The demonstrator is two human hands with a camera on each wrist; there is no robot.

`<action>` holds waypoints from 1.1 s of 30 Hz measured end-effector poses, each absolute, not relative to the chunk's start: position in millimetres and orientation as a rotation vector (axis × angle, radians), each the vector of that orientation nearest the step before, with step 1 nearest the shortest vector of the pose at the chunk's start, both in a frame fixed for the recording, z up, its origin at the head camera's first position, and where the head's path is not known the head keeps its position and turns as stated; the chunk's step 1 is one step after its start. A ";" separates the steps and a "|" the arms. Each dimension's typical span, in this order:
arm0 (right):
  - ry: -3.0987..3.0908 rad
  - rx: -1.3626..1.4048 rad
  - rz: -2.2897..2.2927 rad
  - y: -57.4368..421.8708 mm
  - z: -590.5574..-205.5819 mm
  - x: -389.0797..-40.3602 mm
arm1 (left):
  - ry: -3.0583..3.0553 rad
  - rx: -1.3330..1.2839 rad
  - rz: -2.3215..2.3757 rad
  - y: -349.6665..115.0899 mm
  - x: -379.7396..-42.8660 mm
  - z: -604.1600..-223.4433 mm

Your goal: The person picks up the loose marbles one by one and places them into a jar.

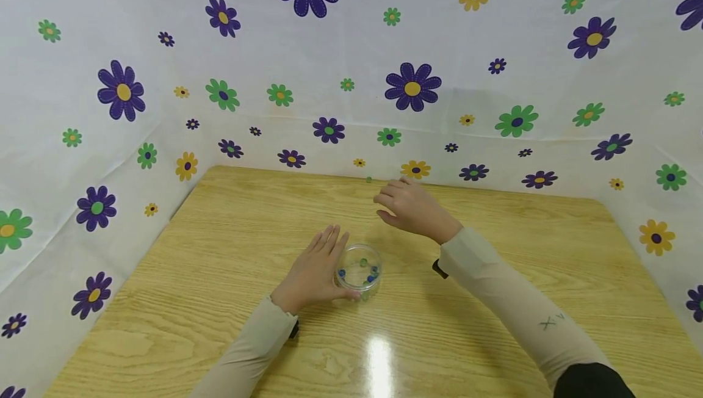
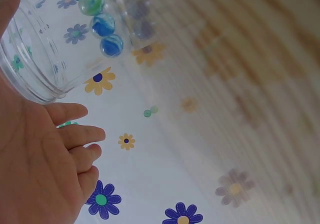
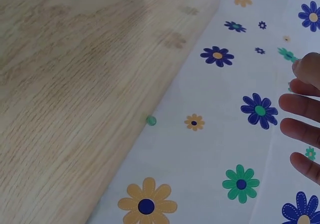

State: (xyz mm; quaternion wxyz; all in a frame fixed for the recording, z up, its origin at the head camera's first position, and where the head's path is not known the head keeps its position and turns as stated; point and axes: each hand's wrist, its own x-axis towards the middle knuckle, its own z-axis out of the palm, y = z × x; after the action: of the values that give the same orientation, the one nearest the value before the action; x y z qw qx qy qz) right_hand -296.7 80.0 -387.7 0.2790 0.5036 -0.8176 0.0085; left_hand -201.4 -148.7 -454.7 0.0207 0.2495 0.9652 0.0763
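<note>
A round clear jar stands on the table with several blue and green marbles inside. My left hand holds it from the left, thumb round the near side and fingers along the far left side. The left wrist view shows the jar's rim between thumb and fingers. Farther back and to the right, my right hand hovers over the table with loosely bent fingers and nothing in them. Just beyond its fingertips, a single green marble lies at the table's back edge, also visible in the right wrist view.
The wood-grain table meets a white cloth printed with flowers, which rises behind it and along both sides. A bright light reflection shows on the tabletop near the front.
</note>
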 end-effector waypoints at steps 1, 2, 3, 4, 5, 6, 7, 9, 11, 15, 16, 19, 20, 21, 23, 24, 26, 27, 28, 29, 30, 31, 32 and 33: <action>-2.203 1.341 0.023 79.4 -387.7 -298.5 | 2.993 0.775 0.237 -148.7 -201.2 -454.5; -2.215 1.332 0.019 78.8 -388.1 -300.6 | 2.994 0.777 0.236 -148.7 -201.1 -454.2; -2.226 1.321 0.014 78.3 -388.5 -302.7 | 2.994 0.776 0.240 -148.7 -201.0 -454.0; -2.238 1.313 0.010 77.6 -389.2 -305.0 | 2.994 0.776 0.243 -148.7 -201.0 -454.0; -2.246 1.304 0.008 76.9 -389.6 -307.2 | 2.994 0.776 0.244 -148.6 -200.9 -454.0; -2.255 1.296 0.002 76.3 -390.4 -309.5 | 2.994 0.777 0.244 -148.6 -200.9 -454.0; -2.260 1.287 -0.002 75.7 -390.9 -311.5 | 2.994 0.775 0.244 -148.6 -200.8 -454.0; -2.262 1.273 -0.018 74.9 -392.2 -315.7 | 2.994 0.773 0.242 -148.5 -200.8 -454.1; -2.262 1.259 -0.035 74.4 -393.3 -319.3 | 2.992 0.774 0.245 -148.4 -200.9 -454.2; -2.276 1.229 -0.060 73.8 -395.3 -325.7 | 2.995 0.780 0.242 -148.2 -201.2 -454.5; -2.285 1.223 -0.062 73.6 -395.7 -327.2 | 2.997 0.782 0.240 -148.3 -201.4 -454.8; -2.331 1.206 -0.062 72.8 -397.1 -332.0 | 3.003 0.789 0.229 -148.7 -201.8 -455.6; -2.349 1.201 -0.064 72.5 -397.5 -333.7 | 3.004 0.790 0.227 -148.9 -201.9 -455.9; -2.368 1.195 -0.064 72.1 -397.6 -335.3 | 3.004 0.791 0.230 -149.1 -201.9 -456.2; -2.403 1.187 -0.064 71.1 -397.4 -338.1 | 3.003 0.792 0.241 -149.4 -202.0 -456.6; -2.419 1.183 -0.065 70.6 -397.4 -339.8 | 3.002 0.793 0.243 -149.5 -202.0 -456.8; -2.446 1.178 -0.069 69.4 -397.0 -342.9 | 3.001 0.794 0.249 -149.7 -202.0 -457.2; -2.457 1.176 -0.071 68.9 -396.8 -344.5 | 3.001 0.795 0.251 -149.7 -202.0 -457.3; -2.468 1.174 -0.074 68.2 -396.7 -346.2 | 3.001 0.796 0.249 -149.8 -202.0 -457.5; -2.475 1.171 -0.078 67.4 -396.7 -347.9 | 3.002 0.797 0.248 -149.8 -202.0 -457.6; -2.484 1.166 -0.079 66.8 -396.8 -349.8 | 3.003 0.799 0.250 -149.8 -202.0 -457.8; -2.493 1.162 -0.080 66.1 -396.7 -351.5 | 3.003 0.798 0.253 -149.8 -202.1 -458.0; -2.502 1.157 -0.080 65.5 -396.7 -353.1 | 3.005 0.799 0.253 -149.7 -202.1 -458.2; -2.512 1.150 -0.079 64.7 -396.7 -354.6 | 3.005 0.799 0.252 -149.6 -202.1 -458.3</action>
State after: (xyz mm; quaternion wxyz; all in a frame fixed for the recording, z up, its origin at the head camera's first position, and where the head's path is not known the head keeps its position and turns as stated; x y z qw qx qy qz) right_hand -354.6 64.7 -396.7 0.1875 0.4087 -0.8927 -0.0279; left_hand -202.1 -149.6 -458.3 0.0107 0.2562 0.9632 0.0807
